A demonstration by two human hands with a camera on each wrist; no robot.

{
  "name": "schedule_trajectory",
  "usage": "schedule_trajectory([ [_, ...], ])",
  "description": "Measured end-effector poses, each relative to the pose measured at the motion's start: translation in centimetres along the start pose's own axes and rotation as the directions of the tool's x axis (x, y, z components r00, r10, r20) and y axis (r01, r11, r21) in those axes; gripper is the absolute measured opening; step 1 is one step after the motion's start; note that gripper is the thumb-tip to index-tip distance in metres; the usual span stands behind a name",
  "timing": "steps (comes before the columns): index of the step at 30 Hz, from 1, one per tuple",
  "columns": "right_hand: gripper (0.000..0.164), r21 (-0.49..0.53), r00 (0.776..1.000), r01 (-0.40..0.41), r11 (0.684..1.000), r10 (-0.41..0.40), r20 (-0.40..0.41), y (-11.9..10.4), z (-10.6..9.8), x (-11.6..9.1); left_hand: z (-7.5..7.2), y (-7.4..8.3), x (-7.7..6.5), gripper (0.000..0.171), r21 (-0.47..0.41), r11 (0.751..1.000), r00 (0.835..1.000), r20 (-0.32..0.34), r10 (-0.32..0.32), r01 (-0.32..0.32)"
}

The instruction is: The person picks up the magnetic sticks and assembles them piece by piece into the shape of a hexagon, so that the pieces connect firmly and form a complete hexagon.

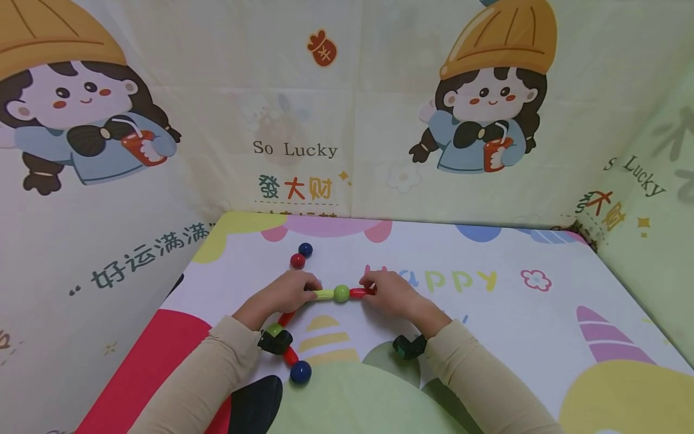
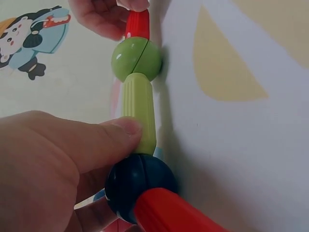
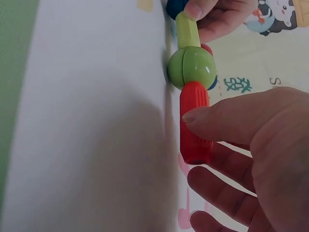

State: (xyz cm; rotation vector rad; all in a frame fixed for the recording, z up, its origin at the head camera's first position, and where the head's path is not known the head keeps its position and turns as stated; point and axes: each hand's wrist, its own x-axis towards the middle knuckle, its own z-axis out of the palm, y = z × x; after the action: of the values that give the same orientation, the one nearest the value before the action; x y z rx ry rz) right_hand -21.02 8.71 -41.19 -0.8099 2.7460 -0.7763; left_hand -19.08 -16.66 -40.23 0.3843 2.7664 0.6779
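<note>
My right hand (image 1: 391, 293) pinches a red ribbed toy stick (image 3: 194, 130) between thumb and fingers. One end of this stick meets a green ball (image 1: 341, 293); its other end is free. From the ball's opposite side runs a yellow-green stick (image 2: 138, 104), which my left hand (image 1: 286, 291) grips near a dark blue ball (image 2: 140, 186). In the left wrist view another red stick (image 2: 176, 212) leaves that blue ball. The chain goes on below my left hand through a second green ball, partly hidden by the wrist camera, and a short red stick (image 1: 291, 357) to a blue ball (image 1: 300, 372).
Beyond my left hand, a red ball (image 1: 297, 261) and a dark blue ball (image 1: 306, 249) sit side by side on the printed tabletop (image 1: 488, 325). A patterned cloth (image 1: 379, 120) hangs behind the table and along both sides.
</note>
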Motion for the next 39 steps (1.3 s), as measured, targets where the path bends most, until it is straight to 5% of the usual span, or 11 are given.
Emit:
schedule_trajectory([
  [28, 0.033, 0.019, 1.0, 0.003, 1.0, -0.003, 0.011, -0.3, 0.0, -0.1, -1.0, -2.8, -3.1, 0.027, 0.01, 0.991, 0.991, 0.024, -0.135, 0.135],
  [39, 0.033, 0.013, 1.0, 0.001, 1.0, -0.002, 0.023, -0.8, -0.2, 1.3, -1.2, -2.9, -2.1, 0.028, -0.06, 0.997, 0.998, 0.046, -0.043, 0.046],
])
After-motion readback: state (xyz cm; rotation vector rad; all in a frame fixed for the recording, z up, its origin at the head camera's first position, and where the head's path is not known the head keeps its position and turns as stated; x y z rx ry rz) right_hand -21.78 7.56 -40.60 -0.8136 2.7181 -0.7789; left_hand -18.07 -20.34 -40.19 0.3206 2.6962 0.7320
